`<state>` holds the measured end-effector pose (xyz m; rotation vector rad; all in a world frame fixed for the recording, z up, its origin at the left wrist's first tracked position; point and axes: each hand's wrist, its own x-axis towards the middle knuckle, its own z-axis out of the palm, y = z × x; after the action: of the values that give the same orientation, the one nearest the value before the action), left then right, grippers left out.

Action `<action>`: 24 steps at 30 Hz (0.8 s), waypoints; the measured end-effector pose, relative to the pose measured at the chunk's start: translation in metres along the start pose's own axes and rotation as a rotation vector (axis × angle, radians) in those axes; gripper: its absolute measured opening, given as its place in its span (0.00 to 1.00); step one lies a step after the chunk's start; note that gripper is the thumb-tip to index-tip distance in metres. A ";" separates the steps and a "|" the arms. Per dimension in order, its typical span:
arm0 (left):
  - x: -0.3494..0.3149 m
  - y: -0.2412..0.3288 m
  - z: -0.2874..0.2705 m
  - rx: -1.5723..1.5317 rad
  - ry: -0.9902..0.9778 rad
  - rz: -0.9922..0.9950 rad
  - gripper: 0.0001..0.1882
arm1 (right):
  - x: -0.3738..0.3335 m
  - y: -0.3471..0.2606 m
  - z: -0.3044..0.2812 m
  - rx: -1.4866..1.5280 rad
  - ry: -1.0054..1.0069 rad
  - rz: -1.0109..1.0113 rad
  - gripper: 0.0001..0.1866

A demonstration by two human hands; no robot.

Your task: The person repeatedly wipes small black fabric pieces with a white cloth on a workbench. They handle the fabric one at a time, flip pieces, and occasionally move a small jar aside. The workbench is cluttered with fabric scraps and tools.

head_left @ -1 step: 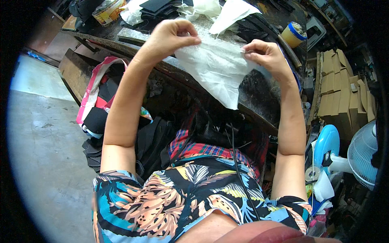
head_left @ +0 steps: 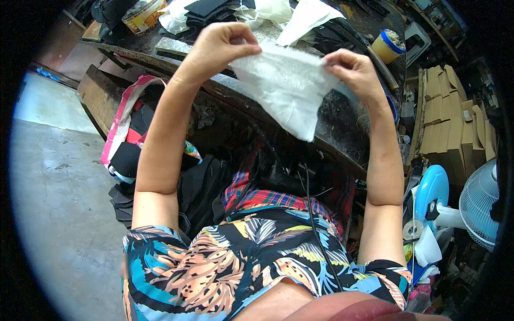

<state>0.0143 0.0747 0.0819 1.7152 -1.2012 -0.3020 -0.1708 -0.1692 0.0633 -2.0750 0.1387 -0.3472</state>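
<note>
Holding up the cloth by its top edge calls, I'd judge, for an even, gentle pull, since stuff this thin could crease or give. The left hand pinches it near the upper left end, thumb against fingers; the right hand pinches the upper right end and sits a little lower, so levelling the two should straighten that edge. Small, firm pinches close to the rim would leave more of it flat. From where I stand, it hangs in the air over the near side of the bench, white, thin-looking and lightly wrinkled, narrowing downward to a blunt tip. Whether it is one layer or folded, I can't tell.
</note>
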 end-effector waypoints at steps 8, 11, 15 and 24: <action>-0.016 0.059 -0.002 0.654 0.295 0.764 0.11 | 0.016 -0.007 -0.011 -0.542 0.575 -0.699 0.09; -0.026 0.049 0.028 0.653 -0.275 0.637 0.13 | 0.013 0.005 -0.006 -0.837 0.266 -0.428 0.09; -0.023 0.020 0.051 0.352 -0.306 0.502 0.12 | 0.012 0.024 0.001 -0.823 0.174 -0.335 0.07; 0.020 -0.039 0.077 0.645 -0.253 0.411 0.34 | 0.011 0.026 -0.011 -0.573 0.209 -0.244 0.06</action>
<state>-0.0042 0.0151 0.0189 1.9336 -1.9519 0.1459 -0.1626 -0.1944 0.0480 -2.6253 0.1182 -0.7436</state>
